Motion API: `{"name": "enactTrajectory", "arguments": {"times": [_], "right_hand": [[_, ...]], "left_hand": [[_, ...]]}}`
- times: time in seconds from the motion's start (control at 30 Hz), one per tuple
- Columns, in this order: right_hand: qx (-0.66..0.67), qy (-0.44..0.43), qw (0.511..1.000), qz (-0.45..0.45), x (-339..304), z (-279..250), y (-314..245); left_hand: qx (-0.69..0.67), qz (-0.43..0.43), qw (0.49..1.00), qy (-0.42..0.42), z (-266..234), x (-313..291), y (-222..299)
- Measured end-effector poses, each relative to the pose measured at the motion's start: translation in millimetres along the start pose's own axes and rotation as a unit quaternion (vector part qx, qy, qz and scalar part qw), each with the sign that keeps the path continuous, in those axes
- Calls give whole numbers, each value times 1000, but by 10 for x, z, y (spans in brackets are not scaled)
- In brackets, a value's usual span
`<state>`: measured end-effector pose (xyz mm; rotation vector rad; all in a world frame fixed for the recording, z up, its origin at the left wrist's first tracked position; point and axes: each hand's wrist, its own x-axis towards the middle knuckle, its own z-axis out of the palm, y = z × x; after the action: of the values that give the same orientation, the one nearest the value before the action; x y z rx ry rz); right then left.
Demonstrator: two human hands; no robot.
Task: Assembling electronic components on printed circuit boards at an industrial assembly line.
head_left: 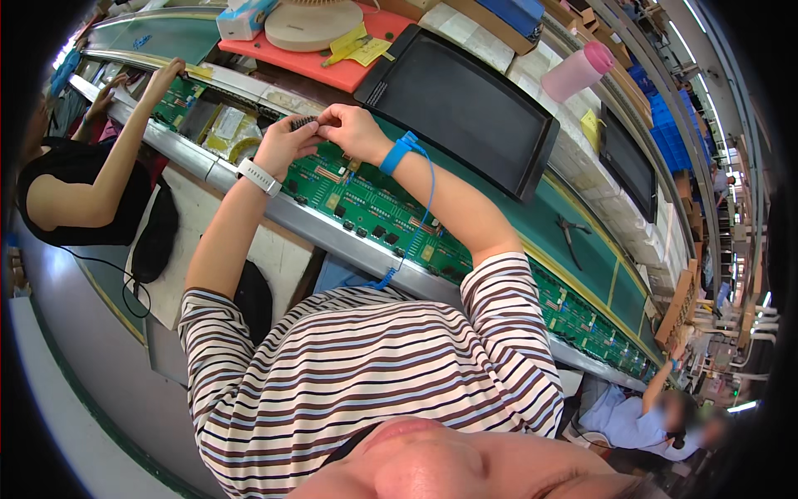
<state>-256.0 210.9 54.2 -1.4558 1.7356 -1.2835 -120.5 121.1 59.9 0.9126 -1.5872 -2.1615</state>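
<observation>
My left hand, with a white watch on its wrist, is closed on a small dark ridged strip. My right hand meets it at the strip's right end, thumb and fingers pinched together; what lies between those fingertips is hidden. A blue wrist strap with a cord circles my right wrist. Both hands are over a green circuit board on the line. That board carries several black parts along its near edge and rows of small components.
Beyond the board lies a large black tray. Pliers rest on the green surface to the right. A pink bottle and a red board with a round beige item stand farther back. A co-worker reaches over the line at left.
</observation>
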Motion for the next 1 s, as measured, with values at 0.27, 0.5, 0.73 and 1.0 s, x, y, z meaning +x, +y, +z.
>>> {"name": "enactTrajectory", "arguments": {"times": [0.27,0.5,0.73,1.0], "right_hand": [[-14,15,999,35,62,35,-67],[31,-5,997,65,116,45,73],[-43,-57,996,56,242,-104,335],[-290,-66,954,-40,192,-15,182]], "left_hand": [[-23,-2,1000,-4,-24,41,13],[-15,-8,1000,-6,-56,62,-12],[93,34,994,35,-156,45,38],[144,72,985,57,-205,27,69]]}}
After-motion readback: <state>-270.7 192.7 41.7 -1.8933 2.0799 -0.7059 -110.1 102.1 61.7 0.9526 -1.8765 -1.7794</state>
